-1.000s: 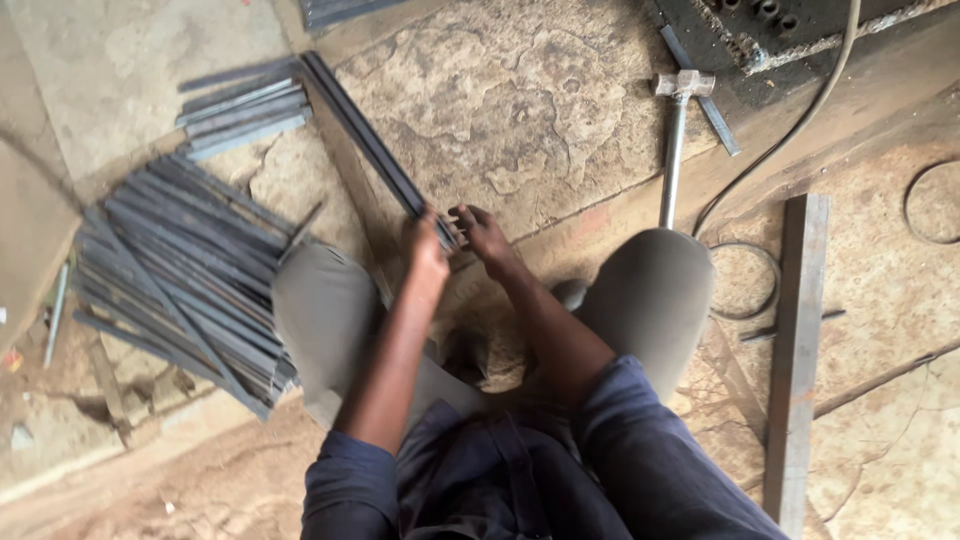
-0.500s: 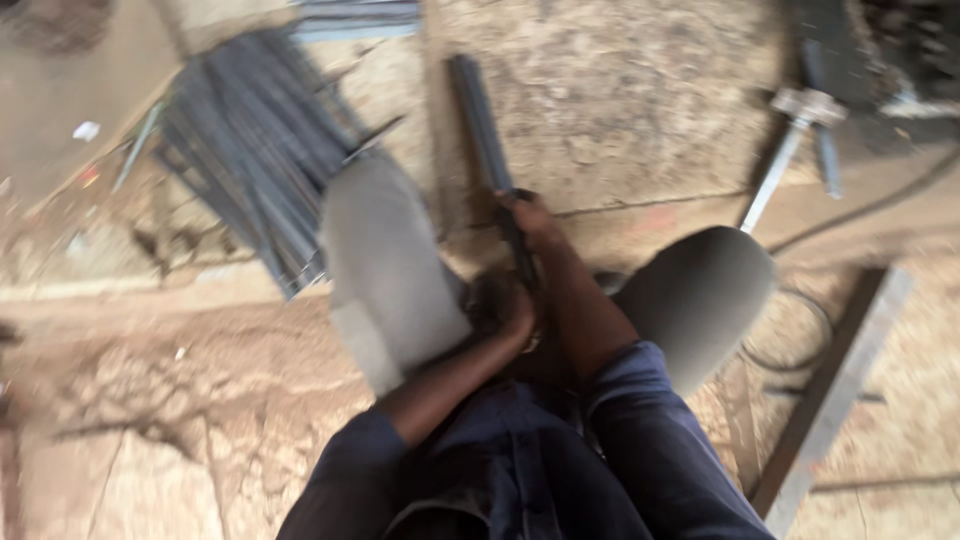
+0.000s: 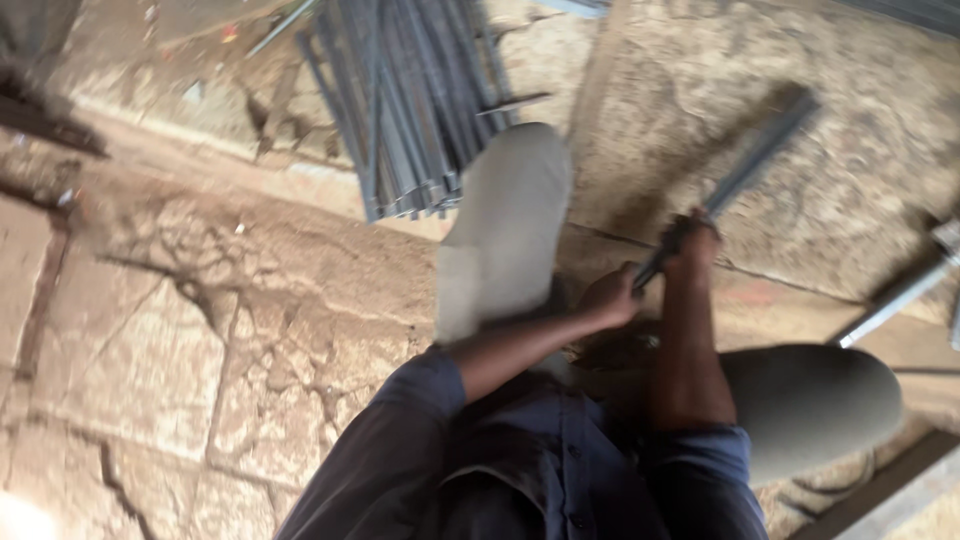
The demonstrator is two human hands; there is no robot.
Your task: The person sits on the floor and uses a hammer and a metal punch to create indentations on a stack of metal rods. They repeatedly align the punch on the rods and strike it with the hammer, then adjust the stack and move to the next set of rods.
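A long dark metal bar [image 3: 745, 170] slants up to the right over the stone floor. My right hand [image 3: 693, 243] is closed around its near end. My left hand [image 3: 610, 297] is closed just below it, at the bar's lowest part; blur hides whether it grips the bar. Both forearms reach out between my bent knees [image 3: 510, 215], which wear pale trousers. The whole view is motion-blurred.
A pile of several grey metal strips [image 3: 405, 105] lies on the floor at the upper left, just beyond my left knee. A light metal tool handle [image 3: 900, 295] shows at the right edge. Cracked stone slabs [image 3: 190, 340] fill the left side.
The view has swung left, so the strip pile and bar now sit further right and tilted. My hands stay on the bar's near end between my knees.
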